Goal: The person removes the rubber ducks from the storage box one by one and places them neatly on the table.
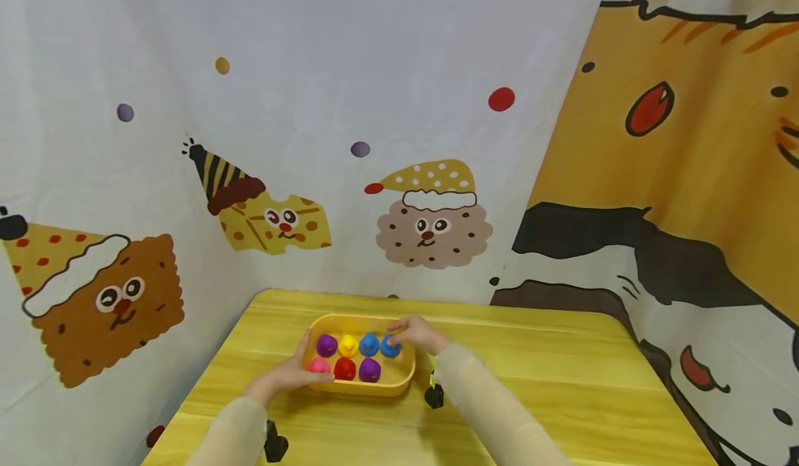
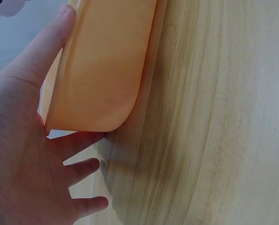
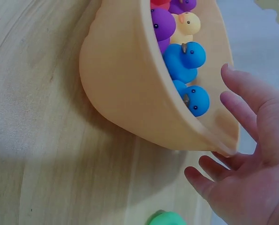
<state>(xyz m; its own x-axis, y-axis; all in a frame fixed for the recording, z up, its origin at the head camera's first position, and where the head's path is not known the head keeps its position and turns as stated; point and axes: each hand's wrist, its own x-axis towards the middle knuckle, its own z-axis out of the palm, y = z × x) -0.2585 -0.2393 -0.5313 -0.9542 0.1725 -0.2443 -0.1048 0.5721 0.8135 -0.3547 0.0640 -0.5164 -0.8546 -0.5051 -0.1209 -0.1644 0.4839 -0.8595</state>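
Observation:
An orange-yellow plastic tub (image 1: 392, 387) stands on the table, holding several rubber ducks in two rows. In the back row are a purple duck (image 1: 327, 345), a yellow duck (image 1: 348, 346) and two blue ducks; pink, red and purple ones sit in front. My left hand (image 1: 290, 374) holds the tub's left end, thumb along the near rim and fingers spread around the end. Over the right end is my right hand (image 1: 419, 334), its fingers extended near the rightmost blue duck (image 3: 196, 101). The right wrist view shows a gap between those fingertips and that duck.
A green rounded thing (image 3: 167, 219), mostly cut off, lies on the table beside the tub in the right wrist view. The wood-grain table (image 1: 562, 383) extends to the right. Cloth with cartoon prints (image 1: 349, 50) hangs behind and along the sides.

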